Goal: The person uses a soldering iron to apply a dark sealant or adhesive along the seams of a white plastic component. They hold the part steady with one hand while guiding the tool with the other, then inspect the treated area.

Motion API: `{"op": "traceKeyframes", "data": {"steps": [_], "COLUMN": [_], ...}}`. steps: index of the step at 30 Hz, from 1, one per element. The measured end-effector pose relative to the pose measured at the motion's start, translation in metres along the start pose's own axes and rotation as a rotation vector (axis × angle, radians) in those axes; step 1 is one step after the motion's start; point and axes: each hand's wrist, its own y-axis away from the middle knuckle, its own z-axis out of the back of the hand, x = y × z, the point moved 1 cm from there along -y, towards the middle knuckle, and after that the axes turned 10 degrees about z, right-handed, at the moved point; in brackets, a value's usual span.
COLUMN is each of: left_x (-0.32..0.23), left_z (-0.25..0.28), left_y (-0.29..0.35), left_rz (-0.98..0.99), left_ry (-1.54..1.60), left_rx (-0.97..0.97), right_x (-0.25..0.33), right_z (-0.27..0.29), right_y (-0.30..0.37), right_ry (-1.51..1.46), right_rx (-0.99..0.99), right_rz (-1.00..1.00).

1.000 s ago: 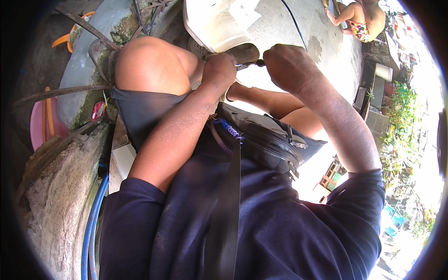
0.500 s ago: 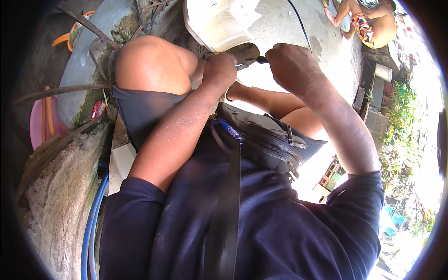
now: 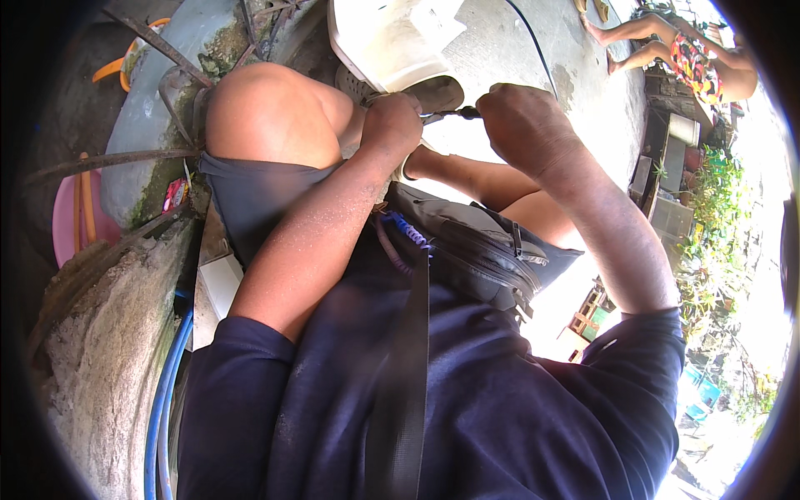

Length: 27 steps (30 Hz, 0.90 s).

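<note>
- The tool (image 3: pixel 468 112) is on your side of the tub (image 3: pixel 375 50), right of its nearest corner, between your hands.
- Your right hand (image 3: pixel 525 125) is curled into a fist around the black end; your left hand (image 3: pixel 394 121) is bent at the other end, but you cannot tell what its fingers pinch (the back of the hand hides them).
- Expect it to feel light, stiff and hardly fragile; how slippery it is, you cannot tell.
- The thick black end, farther from the tub's corner, looks the best hold.
- Its long axis runs crosswise below the tub, left end slightly nearer you; its tip is hidden.
</note>
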Motion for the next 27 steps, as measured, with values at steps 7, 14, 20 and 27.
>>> {"op": "traceKeyframes", "data": {"steps": [7, 14, 20, 27], "left_x": [-0.0007, -0.002, 0.0007, 0.0012], "left_z": [0.0006, 0.0027, 0.0014, 0.0013], "left_y": [0.0005, 0.0014, -0.0002, -0.0006], "left_rz": [0.04, 0.044, 0.039, 0.047], "left_ry": [0.021, 0.009, 0.014, -0.004], "left_rx": [0.013, 0.029, 0.021, 0.036], "right_x": [-0.0019, -0.0014, -0.0025, 0.0019], "right_z": [-0.0025, -0.0044, 0.0002, -0.0017], "right_y": [-0.0053, -0.0031, -0.0063, -0.0071], "right_ry": [-0.002, -0.052, -0.014, -0.037], "right_rx": [-0.017, -0.046, -0.023, -0.011], "right_rz": [-0.005, 0.024, 0.011, 0.009]}}
